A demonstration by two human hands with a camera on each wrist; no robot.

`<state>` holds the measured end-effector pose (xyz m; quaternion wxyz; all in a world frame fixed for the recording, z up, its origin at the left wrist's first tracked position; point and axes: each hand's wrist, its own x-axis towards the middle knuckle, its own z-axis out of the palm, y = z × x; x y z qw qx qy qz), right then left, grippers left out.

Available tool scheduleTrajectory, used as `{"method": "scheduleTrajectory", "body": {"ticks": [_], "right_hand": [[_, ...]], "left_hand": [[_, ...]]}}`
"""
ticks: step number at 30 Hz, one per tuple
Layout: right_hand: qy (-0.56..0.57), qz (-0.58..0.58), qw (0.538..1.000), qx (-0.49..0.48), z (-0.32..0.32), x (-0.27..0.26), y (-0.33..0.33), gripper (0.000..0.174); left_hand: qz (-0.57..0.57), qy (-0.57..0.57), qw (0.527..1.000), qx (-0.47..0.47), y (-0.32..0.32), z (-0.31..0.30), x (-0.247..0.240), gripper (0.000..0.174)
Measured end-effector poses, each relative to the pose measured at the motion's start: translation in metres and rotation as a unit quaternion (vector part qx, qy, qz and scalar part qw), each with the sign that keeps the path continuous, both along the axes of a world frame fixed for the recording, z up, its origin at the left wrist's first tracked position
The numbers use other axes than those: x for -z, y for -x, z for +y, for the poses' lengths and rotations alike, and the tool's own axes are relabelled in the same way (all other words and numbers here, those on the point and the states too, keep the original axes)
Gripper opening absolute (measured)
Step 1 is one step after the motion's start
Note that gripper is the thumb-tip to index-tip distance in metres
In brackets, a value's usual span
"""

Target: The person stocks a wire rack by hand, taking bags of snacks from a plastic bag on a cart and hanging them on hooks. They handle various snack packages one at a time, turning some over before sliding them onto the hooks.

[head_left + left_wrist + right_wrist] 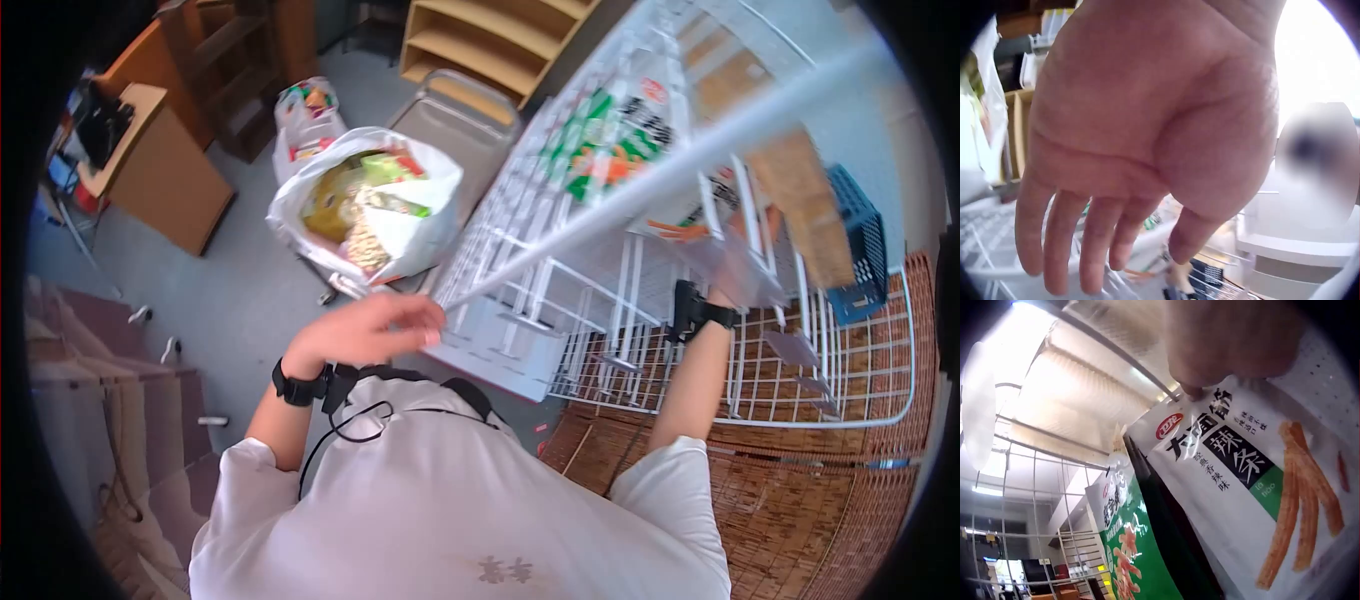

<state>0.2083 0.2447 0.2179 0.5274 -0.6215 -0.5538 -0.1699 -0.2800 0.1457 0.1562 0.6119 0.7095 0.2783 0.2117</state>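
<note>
Item one, right hand (1235, 350): we record its fingers closed over the top edge of a white packet (1191, 469), printed with orange strips. The packet is inside the white wire rack (913, 370), beside a green packet (1129, 544), whose upper end leans close to it.

Item two, left hand (1135, 125): palm bare, fingers extended and a little apart, holding nothing. In the head view it is near the lower end of the rack's front rail (600, 230); whether it touches, we cannot tell.

Edges and room: the rail crosses slantwise between the two hands. Wire bars border the right hand's working space. Beyond the left hand, grey floor (215, 290) extends between the full white plastic bag (425, 235) and the wooden desk (160, 170). A blue basket (868, 240) is at the rack's far side.

Hidden or unclear: a clear label holder veils the right hand in the head view; the right wrist view crops the hand above and the packet's foot below. We cannot make out the white packet's back.
</note>
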Motion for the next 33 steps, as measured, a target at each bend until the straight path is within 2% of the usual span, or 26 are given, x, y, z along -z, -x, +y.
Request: {"method": "scheduleTrajectory", "body": {"ticks": [2, 3, 5, 7, 8, 9, 11, 12, 13, 14, 15, 16, 18, 19, 20, 21, 23, 25, 27, 29, 30, 31, 33], "right_hand": [[-0.006, -0.075, 0.996, 0.042, 0.001, 0.003, 0.003, 0.052], [-0.013, -0.116, 0.991, 0.067, 0.002, 0.004, 0.004, 0.053], [-0.026, -0.201, 0.972, 0.12, 0.003, 0.005, 0.008, 0.056], [-0.038, -0.283, 0.942, 0.174, 0.003, 0.005, 0.013, 0.059], [0.006, -0.079, 0.994, 0.081, -0.013, -0.028, 0.079, 0.074], [0.008, -0.078, 0.993, 0.085, -0.012, -0.029, 0.083, 0.074], [0.038, -0.043, 0.997, 0.059, -0.005, -0.031, 0.083, 0.07], [0.049, -0.143, 0.977, 0.151, 0.001, -0.019, 0.056, 0.068], [0.051, -0.143, 0.976, 0.155, -0.003, -0.018, 0.057, 0.068], [0.068, -0.127, 0.979, 0.141, -0.009, -0.017, 0.058, 0.068], [0.085, -0.112, 0.982, 0.127, -0.017, -0.015, 0.059, 0.068], [0.086, -0.114, 0.981, 0.129, -0.031, -0.013, 0.065, 0.068], [0.091, -0.086, 0.981, 0.15, -0.077, -0.001, 0.094, 0.052], [0.095, -0.073, 0.979, 0.166, -0.102, 0.005, 0.11, 0.043], [0.153, -0.047, 0.974, 0.16, -0.124, 0.008, 0.128, 0.037], [0.16, -0.031, 0.972, 0.168, -0.142, 0.016, 0.143, 0.034], [0.166, 0.037, 0.973, 0.156, -0.174, 0.037, 0.167, 0.026], [0.171, 0.03, 0.977, 0.126, -0.193, 0.044, 0.196, 0.019], [0.148, 0.12, 0.978, 0.091, -0.207, 0.055, 0.219, 0.014], [0.139, 0.146, 0.976, 0.079, -0.214, 0.069, 0.239, 0.011], [0.142, 0.156, 0.976, 0.056, -0.214, 0.072, 0.251, 0.011], [0.151, 0.148, 0.977, 0.038, -0.212, 0.07, 0.264, 0.011], [0.176, 0.154, 0.971, -0.052, -0.205, 0.069, 0.283, 0.013]], "left_hand": [[0.001, 0.051, 0.992, -0.116, 0.037, 0.011, 0.039, 0.025], [0.004, 0.054, 0.992, -0.118, 0.054, 0.021, 0.062, 0.025], [0.031, 0.076, 0.971, -0.226, 0.077, 0.041, 0.112, 0.025], [0.033, 0.085, 0.962, -0.257, 0.082, 0.066, 0.146, 0.027], [0.035, 0.092, 0.953, -0.288, 0.084, 0.078, 0.163, 0.029], [0.038, 0.093, 0.954, -0.284, 0.082, 0.091, 0.184, 0.029], [0.107, 0.015, 0.924, -0.366, 0.073, 0.119, 0.228, 0.04], [0.107, 0.015, 0.926, -0.362, 0.07, 0.137, 0.255, 0.04], [0.128, -0.033, 0.926, -0.352, 0.068, 0.155, 0.283, 0.053], [0.148, -0.08, 0.924, -0.343, 0.068, 0.164, 0.288, 0.067], [0.147, -0.08, 0.925, -0.34, 0.064, 0.168, 0.294, 0.067], [0.166, -0.099, 0.913, -0.358, 0.054, 0.17, 0.289, 0.081], [0.23, -0.122, 0.878, -0.402, 0.041, 0.171, 0.303, 0.11], [0.227, -0.12, 0.883, -0.394, 0.034, 0.168, 0.291, 0.11], [0.276, -0.088, 0.87, -0.4, 0.03, 0.161, 0.261, 0.11], [0.323, -0.057, 0.853, -0.405, 0.026, 0.156, 0.244, 0.111], [0.322, -0.075, 0.845, -0.421, 0.024, 0.15, 0.242, 0.113], [0.316, -0.049, 0.825, -0.466, 0.028, 0.146, 0.228, 0.113], [0.299, -0.051, 0.817, -0.49, 0.038, 0.149, 0.229, 0.113], [0.201, -0.091, 0.763, -0.607, 0.052, 0.153, 0.24, 0.112], [0.181, -0.082, 0.75, -0.631, 0.061, 0.152, 0.233, 0.109], [0.183, -0.084, 0.75, -0.63, 0.071, 0.149, 0.226, 0.109], [-0.014, -0.074, 0.793, -0.605, 0.093, 0.138, 0.205, 0.106]]}}
